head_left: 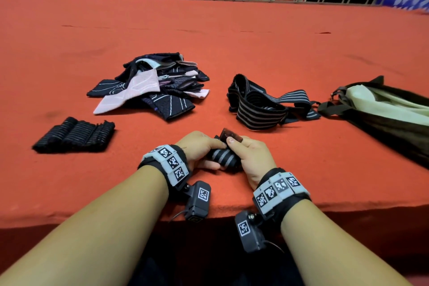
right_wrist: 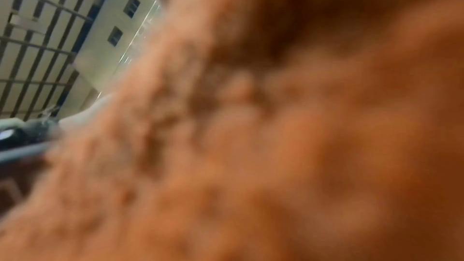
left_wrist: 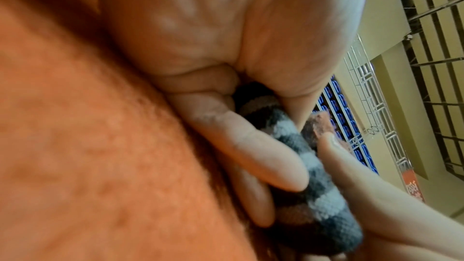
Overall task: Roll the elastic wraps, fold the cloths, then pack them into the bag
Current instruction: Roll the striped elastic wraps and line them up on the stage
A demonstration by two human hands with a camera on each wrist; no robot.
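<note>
Head view: left hand (head_left: 199, 146) and right hand (head_left: 249, 158) both curled round one striped wrap roll (head_left: 224, 158), held low over the red bench (head_left: 232, 53) near its front edge. Dark tab end (head_left: 228, 134) standing up from the roll, pinned by the right thumb. Relative to the roll: finished rolls (head_left: 74, 134) well to the left, unrolled wraps (head_left: 267, 102) beyond and slightly right, cloth pile (head_left: 153, 83) beyond and left, bag (head_left: 380, 114) far right, mouth open. Judged step: closing off this roll. Best done keeping tension with the left fingers, stripe edges aligned, tab pressed flat along the outer turn before letting go; slack would likely let it spring loose.

Left wrist view: left fingers (left_wrist: 251, 146) wrapped under the roll (left_wrist: 326, 186), right thumb (left_wrist: 364, 176) on the fuzzy tab (left_wrist: 319, 124). Grip detail and fastening texture plain here, unclear from the head.

Right wrist view: blurred red bench cloth (right_wrist: 276, 126) only; right fingers not shown.
</note>
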